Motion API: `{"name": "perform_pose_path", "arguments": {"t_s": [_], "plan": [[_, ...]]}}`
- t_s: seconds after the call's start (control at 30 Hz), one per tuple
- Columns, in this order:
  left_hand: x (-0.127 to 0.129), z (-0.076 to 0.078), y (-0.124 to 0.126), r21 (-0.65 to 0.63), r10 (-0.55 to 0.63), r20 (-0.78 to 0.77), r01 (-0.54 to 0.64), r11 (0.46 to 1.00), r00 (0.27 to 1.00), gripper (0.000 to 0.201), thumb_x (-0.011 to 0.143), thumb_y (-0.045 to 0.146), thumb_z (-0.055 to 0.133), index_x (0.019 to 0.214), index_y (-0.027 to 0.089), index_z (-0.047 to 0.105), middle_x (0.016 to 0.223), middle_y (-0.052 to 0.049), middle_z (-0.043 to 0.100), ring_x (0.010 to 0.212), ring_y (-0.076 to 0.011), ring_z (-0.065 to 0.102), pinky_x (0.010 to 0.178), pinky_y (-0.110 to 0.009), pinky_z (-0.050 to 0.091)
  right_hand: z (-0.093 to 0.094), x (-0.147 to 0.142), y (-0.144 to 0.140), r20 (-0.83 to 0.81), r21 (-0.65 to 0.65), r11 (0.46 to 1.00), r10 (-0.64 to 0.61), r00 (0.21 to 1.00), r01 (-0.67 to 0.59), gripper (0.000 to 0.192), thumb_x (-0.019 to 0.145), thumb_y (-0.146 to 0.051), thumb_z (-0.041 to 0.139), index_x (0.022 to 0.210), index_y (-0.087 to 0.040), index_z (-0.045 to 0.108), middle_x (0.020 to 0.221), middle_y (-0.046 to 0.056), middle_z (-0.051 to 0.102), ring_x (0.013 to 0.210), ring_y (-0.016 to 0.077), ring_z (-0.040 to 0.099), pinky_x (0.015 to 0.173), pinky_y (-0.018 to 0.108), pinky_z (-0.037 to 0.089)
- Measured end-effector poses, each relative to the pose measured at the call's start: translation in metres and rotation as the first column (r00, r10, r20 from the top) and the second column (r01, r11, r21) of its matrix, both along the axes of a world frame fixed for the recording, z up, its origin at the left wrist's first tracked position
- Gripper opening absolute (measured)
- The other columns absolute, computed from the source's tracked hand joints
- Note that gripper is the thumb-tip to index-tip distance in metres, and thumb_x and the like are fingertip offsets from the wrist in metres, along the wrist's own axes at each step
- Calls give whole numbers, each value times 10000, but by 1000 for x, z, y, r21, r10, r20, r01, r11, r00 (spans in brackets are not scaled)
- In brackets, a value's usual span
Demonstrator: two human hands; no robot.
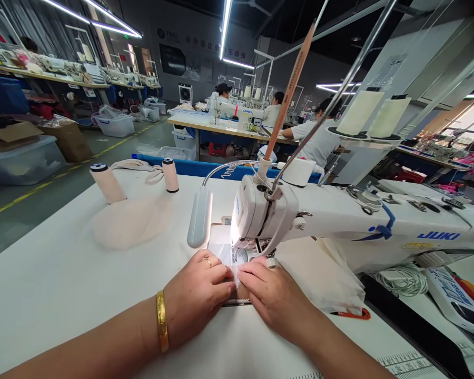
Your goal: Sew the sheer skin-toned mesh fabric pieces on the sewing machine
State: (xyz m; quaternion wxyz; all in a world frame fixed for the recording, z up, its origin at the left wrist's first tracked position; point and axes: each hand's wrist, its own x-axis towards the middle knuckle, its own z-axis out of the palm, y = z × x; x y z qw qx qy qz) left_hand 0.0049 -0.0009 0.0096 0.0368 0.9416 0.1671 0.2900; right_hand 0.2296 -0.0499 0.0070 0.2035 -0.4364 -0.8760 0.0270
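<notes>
Left hand [199, 295] and right hand [274, 297], lower centre, fingers curled, pinching small white fabric [234, 273] flat on worktop [63, 284]; fabric sits just before needle of sewing machine [339, 221]; lamp [200, 217] left of it; two spools [107, 182] upper left.

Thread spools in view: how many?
4. Two small pinkish spools stand on the white table, far left. Two large cream cones sit on the stand above the sewing machine. Distant ones may be hidden.
</notes>
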Motion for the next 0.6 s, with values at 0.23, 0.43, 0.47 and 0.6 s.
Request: {"name": "perform_pose_path", "arguments": {"t_s": [0.23, 0.43, 0.47, 0.6], "plan": [[0, 0, -3, -18, -24, -5, 24, 1000, 1000, 276, 899, -14, 476, 847, 179, 665, 870, -18, 727, 735, -169, 569, 785, -357, 428, -3, -2, 2, 1, 32, 999, -41, 999, 41, 367, 865, 35, 493, 1110, -188, 652, 1118, 91, 717, 1000, 279, 618, 770, 385, 515], [1, -6, 7, -3, 9, 16, -9, 1000, 1000, 265, 881, 2, 497, 917, 172, 697, 908, -35, 747, 765, -183, 593, 811, -375, 454, -7, -3, 5, 3, 51, 991, -123, 992, 123, 409, 900, 7, 492, 1201, -210, 666, 1215, 95, 723, 1087, 289, 651, 871, 418, 553], [2, -6, 9, 3, 17, 13, -17, 1000, 1000, 265, 886, 9, 497, 927, 170, 704, 911, -40, 750, 767, -187, 598, 810, -378, 460, -7, -3, 6, 5, 47, 990, -135, 991, 134, 410, 907, -1, 491, 1210, -210, 669, 1232, 94, 721, 1094, 288, 654, 882, 422, 557], [4, -6, 14, 35, 54, 5, -54, 998, 999, 270, 922, 45, 490, 966, 163, 729, 918, -59, 760, 777, -200, 623, 809, -395, 489, -9, -3, 9, 11, 68, 982, -177, 984, 176, 358, 933, -57, 491, 1193, -199, 692, 1275, 101, 715, 1114, 307, 655, 887, 443, 570]]}}
